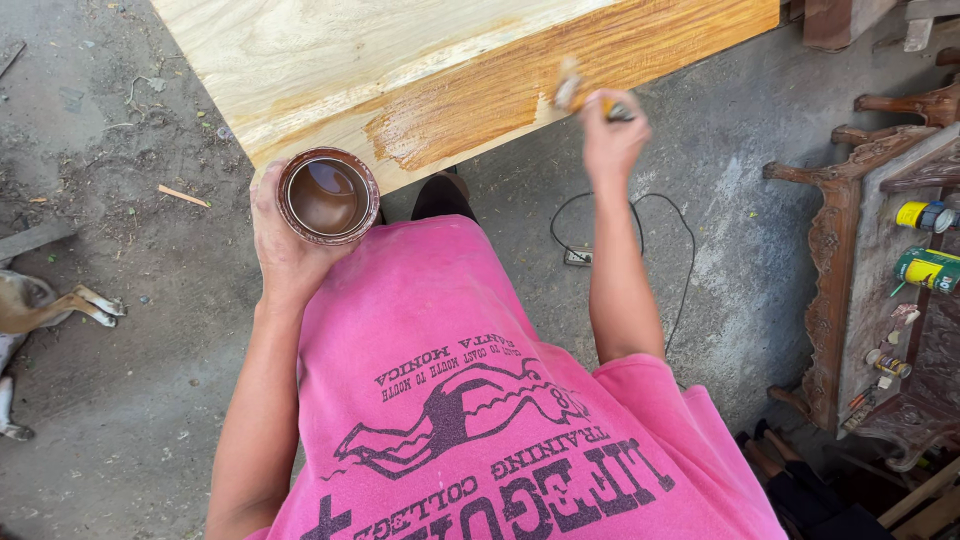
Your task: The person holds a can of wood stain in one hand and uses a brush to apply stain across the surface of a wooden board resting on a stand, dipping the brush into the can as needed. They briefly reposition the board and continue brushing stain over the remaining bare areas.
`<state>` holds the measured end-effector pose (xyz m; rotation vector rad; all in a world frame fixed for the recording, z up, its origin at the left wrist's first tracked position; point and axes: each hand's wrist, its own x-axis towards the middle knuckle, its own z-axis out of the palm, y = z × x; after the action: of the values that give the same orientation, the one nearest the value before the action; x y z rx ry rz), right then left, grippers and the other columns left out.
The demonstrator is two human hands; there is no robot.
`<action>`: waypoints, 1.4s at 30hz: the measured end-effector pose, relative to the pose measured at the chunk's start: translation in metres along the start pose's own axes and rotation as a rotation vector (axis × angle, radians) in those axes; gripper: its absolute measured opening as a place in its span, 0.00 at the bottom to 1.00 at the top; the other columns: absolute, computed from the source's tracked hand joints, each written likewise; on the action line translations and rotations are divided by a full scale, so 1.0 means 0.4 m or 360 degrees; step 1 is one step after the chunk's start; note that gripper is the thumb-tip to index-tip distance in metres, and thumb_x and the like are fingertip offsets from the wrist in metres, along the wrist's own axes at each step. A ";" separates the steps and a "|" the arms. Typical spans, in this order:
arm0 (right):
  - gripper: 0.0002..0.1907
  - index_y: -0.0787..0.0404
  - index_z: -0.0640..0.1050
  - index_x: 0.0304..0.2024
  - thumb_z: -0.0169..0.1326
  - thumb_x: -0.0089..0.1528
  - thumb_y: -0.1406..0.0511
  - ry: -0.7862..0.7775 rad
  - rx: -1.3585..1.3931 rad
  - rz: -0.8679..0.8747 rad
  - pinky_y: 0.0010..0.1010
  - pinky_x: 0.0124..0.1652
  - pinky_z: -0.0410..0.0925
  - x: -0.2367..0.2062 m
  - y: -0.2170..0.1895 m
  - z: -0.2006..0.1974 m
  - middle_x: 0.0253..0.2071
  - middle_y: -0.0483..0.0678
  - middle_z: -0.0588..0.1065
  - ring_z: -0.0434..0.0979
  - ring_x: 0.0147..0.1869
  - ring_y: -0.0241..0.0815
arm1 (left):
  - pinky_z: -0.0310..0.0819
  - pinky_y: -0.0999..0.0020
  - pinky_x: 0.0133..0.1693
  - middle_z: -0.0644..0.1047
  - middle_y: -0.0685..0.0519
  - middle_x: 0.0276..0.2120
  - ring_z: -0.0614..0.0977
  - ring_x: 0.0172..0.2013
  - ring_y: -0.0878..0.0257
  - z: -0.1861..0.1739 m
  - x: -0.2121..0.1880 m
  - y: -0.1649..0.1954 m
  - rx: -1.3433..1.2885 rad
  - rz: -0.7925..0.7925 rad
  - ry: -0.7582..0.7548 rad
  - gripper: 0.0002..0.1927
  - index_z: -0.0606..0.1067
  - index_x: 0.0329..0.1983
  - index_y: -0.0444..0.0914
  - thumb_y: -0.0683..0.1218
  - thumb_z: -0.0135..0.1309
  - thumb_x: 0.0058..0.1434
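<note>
My left hand [283,243] grips a round tin can [328,195] of brown varnish, held upright near my chest. My right hand [612,135] holds a small paintbrush [570,84], blurred by motion, its bristles against the side edge of a large pale wooden slab [330,50]. The right part of that edge [560,70] is wet and amber; the left part and the top face are bare pale wood. I wear a pink printed shirt.
The ground is grey concrete with dirt and debris at the left. A dog's legs [45,310] lie at the left edge. A black cable with a plug [580,255] runs under my right arm. Carved wooden furniture [850,260] with tubes and cans [925,268] stands at the right.
</note>
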<state>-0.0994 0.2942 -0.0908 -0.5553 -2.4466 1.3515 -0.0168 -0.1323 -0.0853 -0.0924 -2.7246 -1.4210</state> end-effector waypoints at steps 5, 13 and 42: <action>0.06 0.61 0.84 0.42 0.64 0.63 0.67 -0.0598 -0.0217 0.0023 0.24 0.33 0.70 -0.096 0.030 -0.005 0.38 0.44 0.81 0.75 0.33 0.30 | 0.66 0.49 0.67 0.68 0.40 0.64 0.70 0.66 0.41 -0.001 0.002 -0.010 0.0018 0.0084 0.0006 0.59 0.56 0.73 0.35 0.49 0.81 0.44; 0.07 0.66 0.82 0.41 0.62 0.64 0.67 0.0039 -0.0255 -0.0037 0.28 0.35 0.67 -0.055 0.027 -0.046 0.37 0.50 0.81 0.76 0.39 0.36 | 0.68 0.49 0.66 0.68 0.40 0.64 0.71 0.66 0.41 0.001 0.004 -0.020 -0.0037 0.0159 0.0025 0.60 0.55 0.74 0.35 0.48 0.81 0.45; 0.09 0.67 0.82 0.45 0.62 0.65 0.67 -0.0359 -0.0105 -0.0089 0.29 0.46 0.75 -0.167 -0.048 0.058 0.44 0.53 0.82 0.83 0.48 0.42 | 0.65 0.59 0.73 0.67 0.47 0.68 0.71 0.69 0.54 -0.076 -0.005 0.065 -0.0198 -0.0372 0.0265 0.59 0.53 0.75 0.36 0.42 0.83 0.49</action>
<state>-0.0539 0.2368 -0.0908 -0.3631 -2.6720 1.3825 -0.0116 -0.1423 -0.0469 0.3340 -2.5781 -1.5750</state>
